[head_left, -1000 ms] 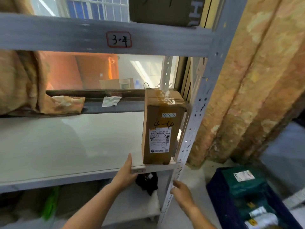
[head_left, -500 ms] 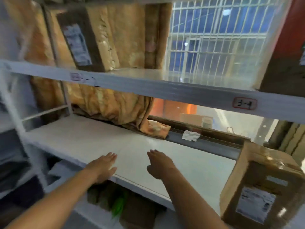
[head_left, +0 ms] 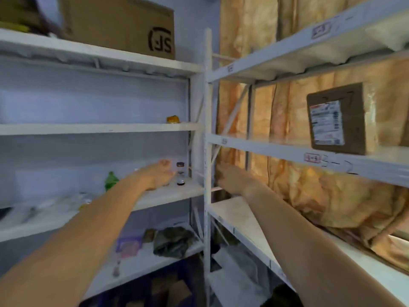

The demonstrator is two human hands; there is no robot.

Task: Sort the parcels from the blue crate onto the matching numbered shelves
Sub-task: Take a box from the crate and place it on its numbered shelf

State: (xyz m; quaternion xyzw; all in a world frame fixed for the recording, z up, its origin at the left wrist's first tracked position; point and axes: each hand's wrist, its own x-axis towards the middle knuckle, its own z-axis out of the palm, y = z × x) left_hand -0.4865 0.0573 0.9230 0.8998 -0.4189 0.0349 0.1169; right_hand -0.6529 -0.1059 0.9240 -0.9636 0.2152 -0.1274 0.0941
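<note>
Both my arms reach forward toward the corner where two white shelf racks meet. My left hand hovers over the left rack's middle shelf, fingers loosely bent, holding nothing. My right hand is in the air beside the corner post, also holding nothing. A brown parcel with a white label stands on the right rack's shelf marked 3-2. A large cardboard box sits on the left rack's top shelf. The view is blurred.
A small dark bottle and a green bottle stand on the left middle shelf. A dark bag lies on the shelf below. Orange-tan curtain hangs behind the right rack. Something blue sits low on the floor.
My view has swung left from the 3-4 shelf and its parcel to the corner of the two racks. Both hands stay raised in front of me, holding nothing.
</note>
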